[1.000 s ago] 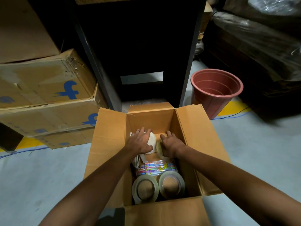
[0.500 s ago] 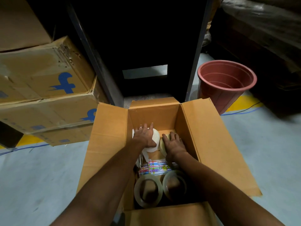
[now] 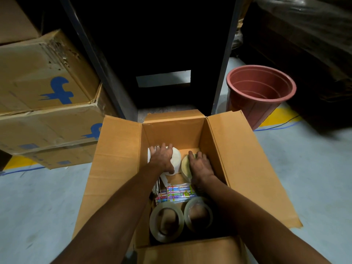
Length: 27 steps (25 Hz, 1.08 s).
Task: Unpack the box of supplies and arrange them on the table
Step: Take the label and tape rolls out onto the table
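1. The open cardboard box [image 3: 122, 168] stands on the floor; both arms reach down into its far end.
2. The left hand [image 3: 162, 159] lies over a white tape roll [image 3: 176, 159], fingers curled round its far edge, thumb at its near side.
3. The right hand [image 3: 200, 164] grips a cream tape roll [image 3: 185, 165] just right of the white one, fingers bent over its top.
4. Each roll sits directly under its own hand, so lifting straight up looks like the next move.
5. Nearer in the box lie a colourful packet [image 3: 179, 193] and two clear tape rolls [image 3: 166, 221], untouched.
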Each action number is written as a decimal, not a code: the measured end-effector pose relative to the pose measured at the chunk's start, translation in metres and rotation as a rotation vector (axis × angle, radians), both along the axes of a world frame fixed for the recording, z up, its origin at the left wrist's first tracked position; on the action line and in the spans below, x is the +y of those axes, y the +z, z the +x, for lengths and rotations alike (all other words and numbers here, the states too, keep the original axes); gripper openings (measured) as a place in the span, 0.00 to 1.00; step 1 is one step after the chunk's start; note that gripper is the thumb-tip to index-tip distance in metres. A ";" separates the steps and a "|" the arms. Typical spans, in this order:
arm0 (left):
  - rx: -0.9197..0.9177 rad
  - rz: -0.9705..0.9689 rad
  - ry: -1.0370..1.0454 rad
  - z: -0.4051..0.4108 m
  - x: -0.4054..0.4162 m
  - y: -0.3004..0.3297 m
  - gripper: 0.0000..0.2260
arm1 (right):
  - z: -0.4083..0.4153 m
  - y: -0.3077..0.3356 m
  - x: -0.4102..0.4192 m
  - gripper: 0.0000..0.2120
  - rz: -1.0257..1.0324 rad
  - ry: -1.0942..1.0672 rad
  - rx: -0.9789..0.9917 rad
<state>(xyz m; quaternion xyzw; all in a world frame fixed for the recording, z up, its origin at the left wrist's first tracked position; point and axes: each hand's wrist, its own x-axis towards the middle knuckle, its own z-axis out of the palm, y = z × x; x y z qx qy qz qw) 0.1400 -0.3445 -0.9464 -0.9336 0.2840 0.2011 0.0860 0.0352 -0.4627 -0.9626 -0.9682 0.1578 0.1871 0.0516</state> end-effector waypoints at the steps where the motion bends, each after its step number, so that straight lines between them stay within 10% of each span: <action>1: -0.014 -0.002 0.000 -0.001 0.000 -0.002 0.47 | 0.001 0.000 0.000 0.53 -0.014 -0.001 0.007; 27: -0.038 -0.700 0.192 -0.047 0.049 0.133 0.47 | -0.067 0.155 0.010 0.48 0.241 -0.172 -0.402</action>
